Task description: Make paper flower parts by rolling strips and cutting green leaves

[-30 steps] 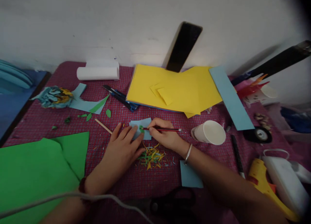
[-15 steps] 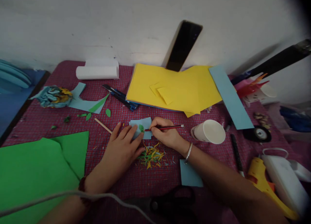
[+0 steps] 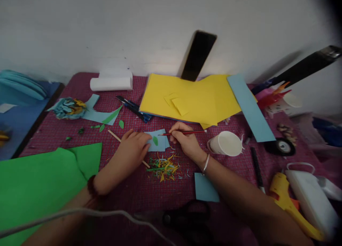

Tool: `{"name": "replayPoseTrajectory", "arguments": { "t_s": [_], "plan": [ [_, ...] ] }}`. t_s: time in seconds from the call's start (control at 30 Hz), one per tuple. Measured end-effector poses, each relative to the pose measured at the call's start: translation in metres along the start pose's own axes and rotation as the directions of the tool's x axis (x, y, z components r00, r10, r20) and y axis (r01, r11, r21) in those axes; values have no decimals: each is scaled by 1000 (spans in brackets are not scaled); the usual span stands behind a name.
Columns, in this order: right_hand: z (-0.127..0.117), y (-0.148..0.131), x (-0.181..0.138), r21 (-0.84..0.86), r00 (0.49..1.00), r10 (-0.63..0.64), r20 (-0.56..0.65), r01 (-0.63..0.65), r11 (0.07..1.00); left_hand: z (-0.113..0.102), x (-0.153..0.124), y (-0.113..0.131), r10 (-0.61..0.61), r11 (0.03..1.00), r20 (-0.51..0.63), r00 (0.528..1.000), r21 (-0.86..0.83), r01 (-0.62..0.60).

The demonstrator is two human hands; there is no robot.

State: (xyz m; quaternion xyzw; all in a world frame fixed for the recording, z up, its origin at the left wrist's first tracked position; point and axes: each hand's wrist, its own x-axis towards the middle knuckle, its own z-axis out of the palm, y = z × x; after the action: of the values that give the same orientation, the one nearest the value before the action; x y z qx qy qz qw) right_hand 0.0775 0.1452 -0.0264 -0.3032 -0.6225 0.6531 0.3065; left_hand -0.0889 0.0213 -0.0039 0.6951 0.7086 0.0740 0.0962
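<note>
My right hand point(image 3: 185, 139) grips a red pencil point(image 3: 196, 132), its tip pointing left over a small light-blue paper square point(image 3: 161, 142). A green paper leaf point(image 3: 155, 141) lies on that square, and a second blue piece shows beneath its right side. At the square's left edge, my left hand point(image 3: 135, 146) has its fingers curled, with thumb and forefinger on the paper. A thin wooden stick point(image 3: 114, 135) passes under this hand. Just in front of the square is a heap of yellow, green and blue paper shreds point(image 3: 164, 167).
Yellow sheets point(image 3: 160, 93) lie at the back below a leaning phone point(image 3: 199, 55). A paper cup point(image 3: 227, 143) stands right of my right hand. Black scissors point(image 3: 184, 217) lie in front, a box cutter point(image 3: 135, 109) behind, a yellow glue gun point(image 3: 283, 196) at right, green sheets point(image 3: 40, 182) at left.
My left hand has gone from lying flat with spread fingers to curled at the paper's left edge. The pencil tip has lifted off the leaf, and the top blue square has shifted slightly.
</note>
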Motion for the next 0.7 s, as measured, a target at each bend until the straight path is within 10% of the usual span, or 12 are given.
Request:
{"name": "replayPoseTrajectory", "arguments": {
  "t_s": [0.37,0.7],
  "plan": [
    [-1,12,-7,-407,968,-228,102,250,879,-9,51,-11,-15,996,302,953,-76,39],
    [-2,15,-7,-442,962,-251,112,274,854,-8,41,-4,2,976,187,982,-216,39]
  ]
}}
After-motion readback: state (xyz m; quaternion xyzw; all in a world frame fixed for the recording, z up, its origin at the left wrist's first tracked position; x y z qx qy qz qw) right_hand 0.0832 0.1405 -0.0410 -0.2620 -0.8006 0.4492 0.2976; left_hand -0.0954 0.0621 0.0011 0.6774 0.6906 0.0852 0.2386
